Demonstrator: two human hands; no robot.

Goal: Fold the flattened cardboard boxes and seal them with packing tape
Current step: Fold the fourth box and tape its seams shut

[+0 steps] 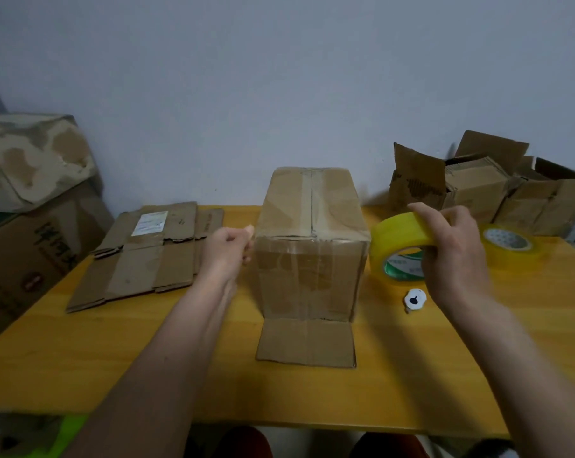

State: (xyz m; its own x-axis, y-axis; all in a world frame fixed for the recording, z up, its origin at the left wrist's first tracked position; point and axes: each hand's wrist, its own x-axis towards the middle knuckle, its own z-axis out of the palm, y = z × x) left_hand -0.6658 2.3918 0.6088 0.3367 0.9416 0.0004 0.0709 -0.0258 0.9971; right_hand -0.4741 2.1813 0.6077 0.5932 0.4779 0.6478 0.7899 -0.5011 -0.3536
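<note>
Head view, near to far, referenced to the upright cardboard box (309,246) at the centre of the table (114,358). One bottom flap (307,343) lies flat toward me. My left hand (228,251) is curled, fingertips pinched at the box's upper left edge; whether it grips tape, I cannot tell. My right hand (451,249) holds the yellow tape roll (398,249) just right of the box. A small white disc (414,299) lies below that roll. Flattened boxes (147,252) lie left; a second tape roll (507,242) and open boxes (491,190) sit far right.
</note>
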